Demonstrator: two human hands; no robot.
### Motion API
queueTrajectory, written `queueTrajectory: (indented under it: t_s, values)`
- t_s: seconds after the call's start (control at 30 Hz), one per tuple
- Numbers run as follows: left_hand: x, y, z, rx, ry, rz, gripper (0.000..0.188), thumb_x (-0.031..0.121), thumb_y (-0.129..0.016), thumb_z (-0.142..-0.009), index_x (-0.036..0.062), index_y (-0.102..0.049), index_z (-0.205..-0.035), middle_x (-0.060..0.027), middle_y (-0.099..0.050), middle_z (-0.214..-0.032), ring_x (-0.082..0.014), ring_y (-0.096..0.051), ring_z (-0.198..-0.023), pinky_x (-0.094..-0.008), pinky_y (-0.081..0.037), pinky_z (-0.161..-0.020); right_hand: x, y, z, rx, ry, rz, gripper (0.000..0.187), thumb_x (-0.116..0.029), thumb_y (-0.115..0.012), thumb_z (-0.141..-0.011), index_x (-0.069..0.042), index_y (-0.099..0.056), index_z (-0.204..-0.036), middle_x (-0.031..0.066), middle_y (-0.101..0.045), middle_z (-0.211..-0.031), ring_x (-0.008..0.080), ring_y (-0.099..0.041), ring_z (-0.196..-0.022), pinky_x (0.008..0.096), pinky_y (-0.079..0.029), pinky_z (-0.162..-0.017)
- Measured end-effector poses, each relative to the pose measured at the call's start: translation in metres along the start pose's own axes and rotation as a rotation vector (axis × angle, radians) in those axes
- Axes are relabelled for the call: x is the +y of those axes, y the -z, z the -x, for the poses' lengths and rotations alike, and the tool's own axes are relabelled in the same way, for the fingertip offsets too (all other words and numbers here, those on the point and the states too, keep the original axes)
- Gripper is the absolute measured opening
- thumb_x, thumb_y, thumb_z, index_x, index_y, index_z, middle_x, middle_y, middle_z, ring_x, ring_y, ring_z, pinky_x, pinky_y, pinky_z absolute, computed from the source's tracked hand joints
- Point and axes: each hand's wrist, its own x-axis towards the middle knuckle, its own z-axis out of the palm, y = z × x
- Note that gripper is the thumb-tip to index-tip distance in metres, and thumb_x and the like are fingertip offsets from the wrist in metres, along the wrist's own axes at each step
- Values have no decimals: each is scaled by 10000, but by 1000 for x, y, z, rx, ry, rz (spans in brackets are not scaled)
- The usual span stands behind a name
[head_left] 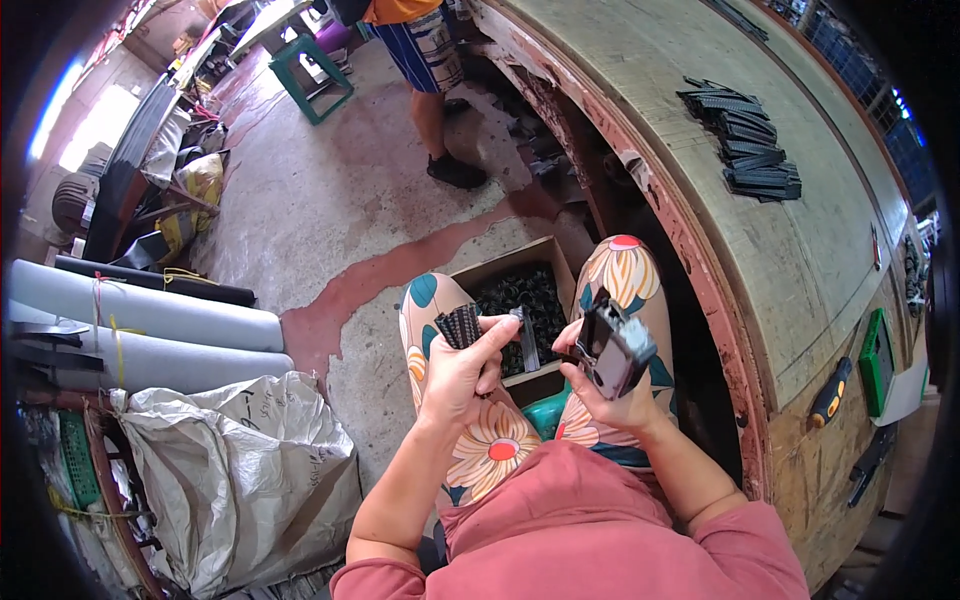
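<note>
My left hand (463, 378) is closed around a small bundle of black textured strips (457, 326), which stick out past the knuckles on the left. Near its thumb tip is a narrow grey strip (529, 340); I cannot tell whether the fingers pinch it or it lies lower down. My right hand (615, 402) grips a black hand tool with a worn grey top (622, 345), its kind unclear. Both hands are above my lap, a short gap between them. Below them, between my knees, stands an open cardboard box (497, 262) holding many small black pieces (540, 292).
A worn wooden worktable (680, 110) runs along my right, bearing bundles of black strips (745, 145), a screwdriver (831, 394) and a green-edged object (877, 365). At left are a white woven sack (245, 480) and grey rolls (180, 310). A person (428, 110) stands ahead near a green stool (309, 78).
</note>
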Motion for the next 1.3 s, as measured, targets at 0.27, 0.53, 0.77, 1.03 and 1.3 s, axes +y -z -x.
queueTrajectory:
  t_s: [0.27,0.53,0.77,1.03,1.3]
  values:
    - [2,-10,0,-61,31,-139,208,169,-720,-803,-24,-661,-852,42,-478,-493,-14,-323,-359,-188,-219,-361,-12,4,-8,-113,10,28,303,43,-648,-748,-24,-474,-986,105,-597,-925,170,-576,-844,283,-456,-773]
    - [-4,-18,6,-10,32,-108,176,141,-713,-811,-19,-660,-863,39,-498,-512,-12,-334,-359,-184,-211,-345,-2,-4,-7,-14,-36,25,346,17,-688,-691,-13,-531,-998,96,-594,-863,194,-617,-761,285,-473,-683]
    - [-11,-21,9,-2,-94,-175,130,64,-681,-826,-19,-639,-916,15,-541,-598,-15,-354,-366,-187,-238,-347,-11,-12,-12,131,-277,-47,253,-13,-674,-752,-10,-556,-976,80,-634,-824,141,-631,-762,273,-492,-677]
    - [-15,-24,13,23,-201,-241,115,41,-659,-827,-34,-632,-911,22,-548,-590,-6,-362,-370,-183,-238,-342,-16,-13,-12,141,-367,-101,264,-13,-672,-749,-7,-559,-988,71,-647,-854,129,-637,-795,262,-504,-699]
    - [-27,-25,11,73,-362,-287,84,34,-667,-811,-24,-655,-870,-51,-650,-810,-13,-495,-531,-164,-362,-439,-18,-20,-10,199,-368,-139,247,-7,-664,-750,-7,-559,-973,56,-622,-824,122,-623,-754,253,-499,-677]
